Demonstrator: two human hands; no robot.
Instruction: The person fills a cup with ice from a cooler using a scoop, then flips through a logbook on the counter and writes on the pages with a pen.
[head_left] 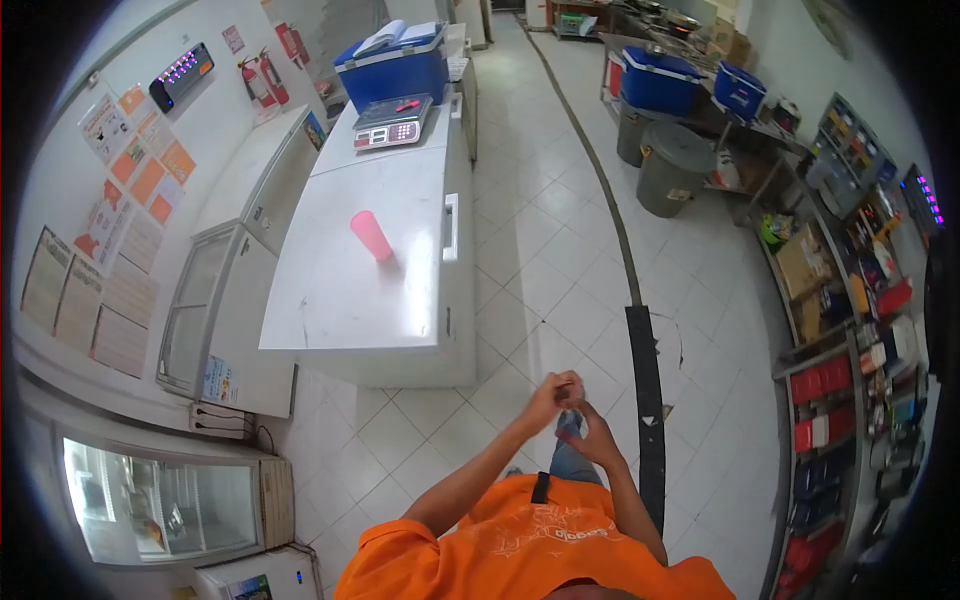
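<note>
Both of my hands meet in front of my orange shirt, above the tiled floor. My left hand (556, 391) is closed, fingers curled, at the fingertips of the right; whether anything small is inside it I cannot make out. My right hand (597, 440) has its thumb apart from its fingers, which reach up to the left hand, and no object shows in it. Ahead and to the left, a pink plastic tumbler (371, 236) stands on the white chest freezer (330, 310), apart from both hands.
Farther along the freezer are a digital scale (390, 132) and a blue cooler box (405, 78) with an open notebook (395, 36) on top. A glass-door fridge (160, 500) stands at left. Grey bins (672, 170) and loaded shelves (820, 400) line the right side. A dark strip (645, 400) crosses the floor.
</note>
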